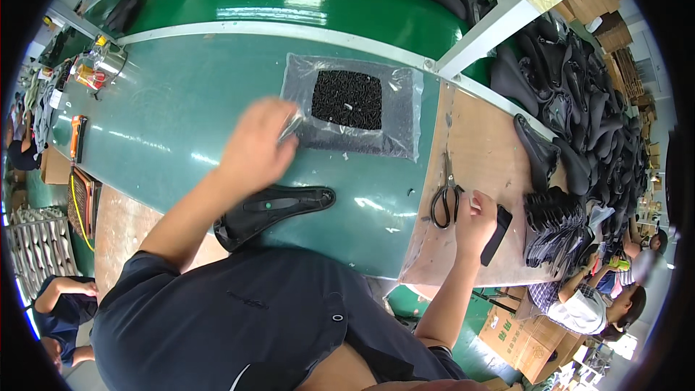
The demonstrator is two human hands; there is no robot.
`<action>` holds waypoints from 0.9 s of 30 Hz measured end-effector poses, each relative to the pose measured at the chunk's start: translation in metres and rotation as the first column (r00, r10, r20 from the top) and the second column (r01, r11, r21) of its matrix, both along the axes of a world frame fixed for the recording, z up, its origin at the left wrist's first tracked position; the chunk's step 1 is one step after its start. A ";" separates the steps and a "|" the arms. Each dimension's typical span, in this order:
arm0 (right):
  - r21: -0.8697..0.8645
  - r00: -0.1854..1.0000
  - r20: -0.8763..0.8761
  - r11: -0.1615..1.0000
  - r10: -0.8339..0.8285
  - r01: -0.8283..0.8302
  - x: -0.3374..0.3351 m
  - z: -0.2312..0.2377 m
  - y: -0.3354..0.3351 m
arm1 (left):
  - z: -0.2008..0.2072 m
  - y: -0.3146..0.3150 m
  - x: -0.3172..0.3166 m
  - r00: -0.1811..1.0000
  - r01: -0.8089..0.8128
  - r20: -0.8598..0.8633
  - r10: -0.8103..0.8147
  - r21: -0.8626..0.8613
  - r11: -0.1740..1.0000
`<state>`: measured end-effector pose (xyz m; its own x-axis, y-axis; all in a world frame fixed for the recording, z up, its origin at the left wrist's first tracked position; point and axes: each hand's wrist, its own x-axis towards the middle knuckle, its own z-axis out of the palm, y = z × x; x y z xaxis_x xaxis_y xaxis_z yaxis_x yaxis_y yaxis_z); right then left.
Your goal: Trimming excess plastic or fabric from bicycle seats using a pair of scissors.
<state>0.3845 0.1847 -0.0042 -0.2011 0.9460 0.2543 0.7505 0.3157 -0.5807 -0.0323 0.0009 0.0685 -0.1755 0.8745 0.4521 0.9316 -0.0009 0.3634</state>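
Observation:
My left hand [257,146], smeared by motion, is at the left edge of a clear plastic bag [297,87]. Its thumb and fingers are closed around a small shiny thing that I cannot make out. Many small black screw-like pieces [347,100] show through the bag's opening. Below that hand, a black bicycle saddle [279,206] lies with its underside up, a green dot at its middle. My right hand [476,224] is low over the brown board with curled fingers; whatever they hold is hidden. Touching or close beside it is a flat black piece [498,235]. Black-handled scissors [445,199] lie just left of it.
Stacked black parts [554,224] and a large heap of saddles [565,94] stand at the right. A white metal post [499,25] rises near the far right. An orange-handled tool [77,137] lies at the left edge. Other people work at both sides.

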 end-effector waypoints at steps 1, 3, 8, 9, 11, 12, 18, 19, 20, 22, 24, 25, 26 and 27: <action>0.068 1.000 -0.004 0.997 -0.022 0.022 0.003 -0.003 0.007 | -0.006 -0.008 0.011 0.978 0.156 0.159 -0.133 -0.145 0.977; 0.255 0.985 0.163 0.967 -0.063 0.019 0.015 0.001 0.021 | -0.007 -0.018 0.045 0.946 0.318 0.167 -0.277 -0.321 0.892; 0.299 0.915 0.242 0.922 -0.322 0.245 0.066 -0.004 0.027 | -0.031 -0.021 0.058 0.887 0.341 -0.073 -0.455 -0.561 0.754; 0.257 0.902 0.202 0.909 -0.383 0.328 0.068 -0.002 0.022 | -0.027 -0.018 0.053 0.872 0.388 -0.025 -0.489 -0.575 0.720; 0.244 0.868 0.194 0.880 -0.457 0.408 0.087 -0.009 0.011 | -0.014 -0.007 0.041 0.862 0.421 0.021 -0.506 -0.584 0.693; 0.241 0.855 0.173 0.862 -0.489 0.445 0.096 -0.014 0.005 | 0.000 0.006 0.030 0.846 0.469 0.147 -0.512 -0.661 0.586; 0.060 0.808 0.024 0.807 -0.589 0.587 0.127 -0.046 -0.020 | 0.084 0.085 -0.020 0.895 0.312 0.001 -0.446 -0.716 0.624; 0.092 0.810 0.040 0.809 -0.585 0.580 0.129 -0.048 -0.022 | 0.092 0.097 -0.028 0.896 0.259 -0.111 -0.431 -0.657 0.708; 0.086 0.819 0.042 0.819 -0.573 0.568 0.128 -0.048 -0.021 | 0.105 0.108 -0.034 0.859 0.178 -0.261 -0.440 -0.653 0.736; 0.114 0.820 0.046 0.819 -0.570 0.562 0.116 -0.047 -0.020 | 0.110 0.127 -0.045 0.793 0.137 -0.501 -0.346 -0.407 0.903; 0.135 0.826 0.054 0.824 -0.561 0.550 0.104 -0.049 -0.020 | 0.093 0.170 -0.052 0.697 0.124 -0.663 -0.274 -0.265 0.956; 0.195 0.817 0.093 0.815 -0.569 0.545 0.099 -0.050 -0.023 | 0.069 0.199 -0.059 0.635 0.186 -0.745 -0.205 -0.110 0.976; 0.249 0.810 0.128 0.809 -0.572 0.533 0.093 -0.053 -0.022 | 0.051 0.219 -0.058 0.558 0.262 -0.825 0.095 0.284 0.922; 0.248 0.807 0.128 0.807 -0.576 0.536 0.098 -0.055 -0.022 | 0.053 0.219 -0.037 0.593 0.273 -0.802 0.069 0.281 0.920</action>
<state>0.4825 0.1623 -0.0589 0.2821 0.8456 0.4533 0.9182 -0.1011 -0.3830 -0.0691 0.2203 0.1212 0.4770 0.6186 0.6243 0.8274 -0.0766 -0.5563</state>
